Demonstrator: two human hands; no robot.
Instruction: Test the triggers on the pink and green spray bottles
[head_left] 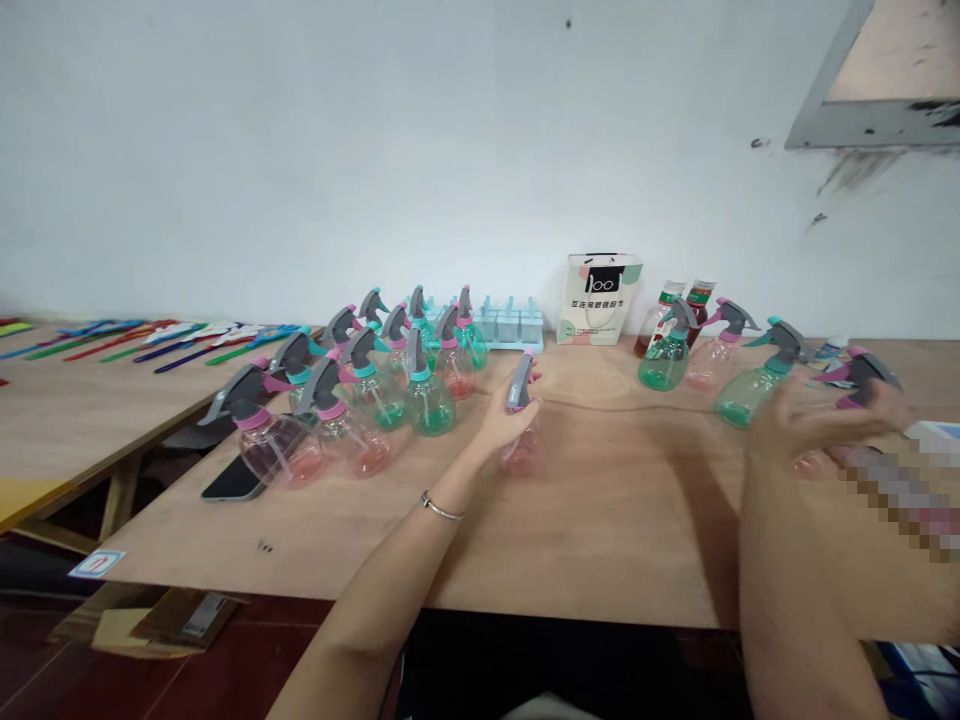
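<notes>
My left hand [504, 412] is wrapped round the neck of a spray bottle [522, 455] with a pinkish clear body and a grey-and-pink trigger head, near the table's middle. At the right, my right hand [832, 420] is blurred, its fingers stretched out in front of another pink spray bottle [862, 372]. It hides much of that bottle, and contact is unclear. Close to this hand stands a green spray bottle [750, 392]. Further back are another green spray bottle [664, 362] and a pink one [712, 362].
Several pink and green spray bottles [431, 405] crowd the table's left side, beside a phone [234, 480]. A pale blue mould tray [517, 328], a paper bag [600, 300] and two dark bottles [699, 305] line the wall. Colourful strips [180, 340] lie on the left table.
</notes>
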